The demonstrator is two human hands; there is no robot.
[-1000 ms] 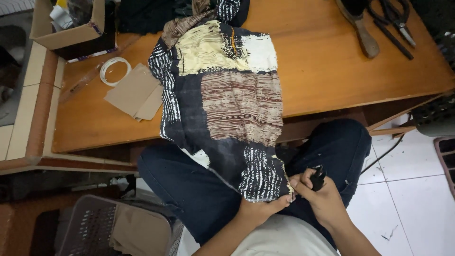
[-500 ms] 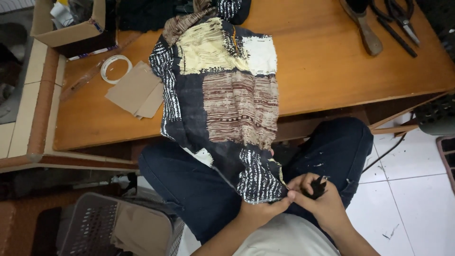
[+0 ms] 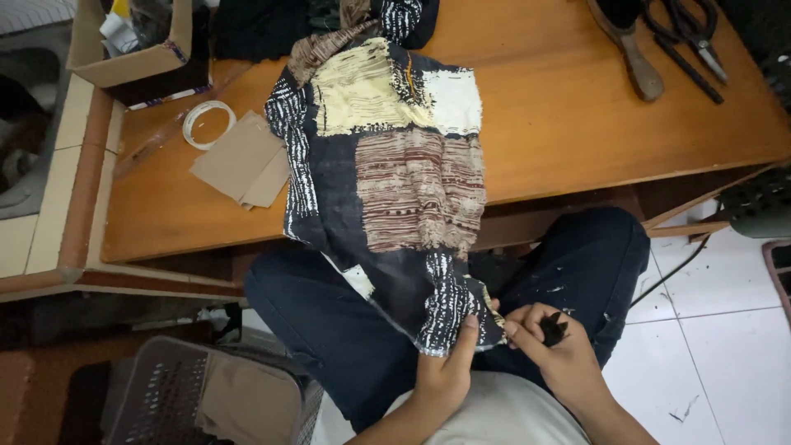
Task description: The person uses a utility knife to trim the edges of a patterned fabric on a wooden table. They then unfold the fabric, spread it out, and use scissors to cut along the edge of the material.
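Left hand [image 3: 445, 371] pinching patchwork cloth [image 3: 387, 181] hem, right hand [image 3: 556, 346] closed on small dark tool [image 3: 552, 328] — mostly hidden

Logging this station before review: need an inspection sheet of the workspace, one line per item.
Surface: wooden table, orange-brown, low, in front of the seated person.
Job's things: patchwork cloth in black, cream and brown, draped from the table onto the lap; small dark tool.
Clutter: cardboard pieces, white tape ring, open cardboard box, scissors, wooden-handled tool.
Grippers: left hand pinches the cloth's lower edge; right hand holds the small dark tool beside that edge.
Cables: dark cable on the white floor tiles, right.
Surroundings: grey plastic basket lower left; tiled ledge left.
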